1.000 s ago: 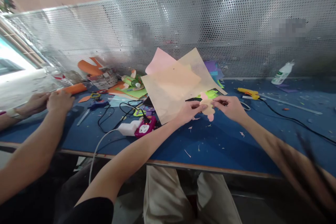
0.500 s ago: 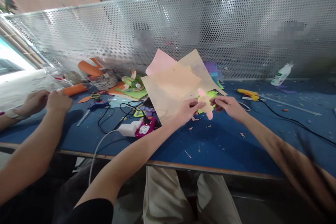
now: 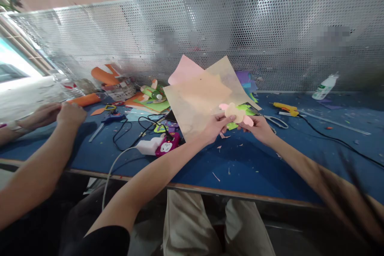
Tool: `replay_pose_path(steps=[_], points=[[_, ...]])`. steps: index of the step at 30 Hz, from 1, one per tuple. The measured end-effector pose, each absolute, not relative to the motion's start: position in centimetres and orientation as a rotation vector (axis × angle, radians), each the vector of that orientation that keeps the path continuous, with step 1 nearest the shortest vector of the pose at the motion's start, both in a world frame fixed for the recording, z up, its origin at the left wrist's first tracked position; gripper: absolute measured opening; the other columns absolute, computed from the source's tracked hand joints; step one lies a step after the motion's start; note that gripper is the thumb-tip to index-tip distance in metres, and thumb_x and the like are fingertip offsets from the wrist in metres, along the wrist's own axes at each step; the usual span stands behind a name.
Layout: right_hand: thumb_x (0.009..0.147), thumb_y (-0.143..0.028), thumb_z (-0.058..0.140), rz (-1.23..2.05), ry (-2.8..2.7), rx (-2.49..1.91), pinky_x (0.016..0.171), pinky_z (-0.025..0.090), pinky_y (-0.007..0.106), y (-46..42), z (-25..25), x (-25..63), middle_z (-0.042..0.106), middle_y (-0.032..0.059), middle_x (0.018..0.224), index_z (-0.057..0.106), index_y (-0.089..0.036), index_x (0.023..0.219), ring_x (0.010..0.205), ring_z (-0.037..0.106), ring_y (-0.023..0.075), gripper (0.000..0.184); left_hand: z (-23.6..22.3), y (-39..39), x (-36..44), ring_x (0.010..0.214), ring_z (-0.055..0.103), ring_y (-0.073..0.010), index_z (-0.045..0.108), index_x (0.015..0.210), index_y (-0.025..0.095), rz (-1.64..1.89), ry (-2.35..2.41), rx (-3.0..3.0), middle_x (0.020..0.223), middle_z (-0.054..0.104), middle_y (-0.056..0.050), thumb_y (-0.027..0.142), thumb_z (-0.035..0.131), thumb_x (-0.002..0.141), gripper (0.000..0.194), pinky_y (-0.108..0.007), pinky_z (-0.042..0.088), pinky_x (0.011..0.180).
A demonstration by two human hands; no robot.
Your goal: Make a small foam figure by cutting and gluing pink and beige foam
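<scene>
A cream paper cutout (image 3: 234,113) with rounded pink pieces at two ends is held up above the blue table. My left hand (image 3: 215,127) pinches its left side between thumb and fingers. From the right, my right hand (image 3: 258,128) is closed at its lower right edge, by one pink piece. Behind the cutout lie bright green paper scraps (image 3: 246,109) and a large cream paper sheet (image 3: 192,108), which overlaps a pink sheet (image 3: 183,70). Just right of my right hand, scissors (image 3: 277,122) with pale handles rest on the table, partly hidden.
A yellow glue gun (image 3: 285,108) and a white glue bottle (image 3: 325,87) are at the right. A magenta power socket (image 3: 168,144) with a white plug sits left of my arm, its cables nearby. At far left, another person's hands (image 3: 70,114) hold an orange roll (image 3: 87,100).
The cutout has turned, so its pink pieces now point left and lower right. My right hand has shifted slightly downward along its edge, and the scissors show more.
</scene>
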State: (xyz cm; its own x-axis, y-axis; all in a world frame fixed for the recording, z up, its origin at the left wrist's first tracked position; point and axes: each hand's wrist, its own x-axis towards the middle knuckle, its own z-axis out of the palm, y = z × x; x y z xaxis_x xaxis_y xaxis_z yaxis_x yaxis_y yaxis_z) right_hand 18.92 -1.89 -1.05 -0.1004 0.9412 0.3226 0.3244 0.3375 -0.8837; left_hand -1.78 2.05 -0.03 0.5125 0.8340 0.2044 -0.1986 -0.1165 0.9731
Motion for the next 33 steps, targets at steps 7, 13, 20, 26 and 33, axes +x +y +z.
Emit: replay_pose_path(steps=[7,13,20,26,33], points=[[0.085,-0.050,0.071,0.647,-1.361,-1.054,0.054,0.043,0.028,-1.6,-0.4,19.7,0.071,0.0024,0.073,0.079,-0.021,0.093,0.058,0.049,0.0119,0.032,-0.3,2.3,-1.7,0.049,0.038,-0.0083,0.060,0.083,0.019,0.893,0.511,1.158,0.057,0.040,0.004,0.051,0.066,0.089,0.033,-0.024,0.032,0.047],[0.086,-0.046,0.070,0.546,-1.299,-1.067,0.055,0.047,0.028,-1.8,0.3,20.4,0.070,0.0025,0.076,0.080,-0.021,0.106,0.057,0.051,0.0111,0.033,0.7,2.1,-2.0,0.055,0.034,-0.0101,0.043,0.074,0.021,0.755,0.338,0.925,0.069,0.042,0.000,0.037,0.066,0.083,0.030,-0.027,0.037,0.051],[0.087,-0.044,0.070,0.502,-1.479,-1.116,0.065,0.057,0.033,-3.2,1.0,18.9,0.080,0.0051,0.083,0.072,-0.022,0.115,0.066,0.068,0.0183,0.036,1.7,1.1,-2.0,0.051,0.026,-0.0100,0.032,0.066,0.021,0.624,0.327,0.929,0.061,0.023,0.004,0.047,0.066,0.090,0.049,-0.028,0.035,0.051],[0.084,-0.046,0.074,0.326,-1.664,-1.076,0.069,0.058,0.035,-3.8,1.1,18.0,0.077,0.0028,0.080,0.072,-0.024,0.087,0.069,0.070,0.0203,0.023,1.9,1.1,-2.2,0.048,0.021,-0.0087,0.029,0.064,0.021,0.576,0.296,0.885,0.059,0.014,0.007,0.049,0.061,0.097,0.053,-0.024,0.035,0.050],[0.085,-0.049,0.071,0.317,-1.600,-1.121,0.072,0.056,0.033,-1.9,0.5,19.6,0.069,0.0090,0.111,0.071,-0.022,0.085,0.096,0.066,0.0218,0.027,2.0,1.3,-2.5,0.044,0.018,-0.0084,0.029,0.064,0.021,0.579,0.241,0.823,0.057,0.011,0.008,0.043,0.050,0.103,0.049,-0.023,0.029,0.048]])
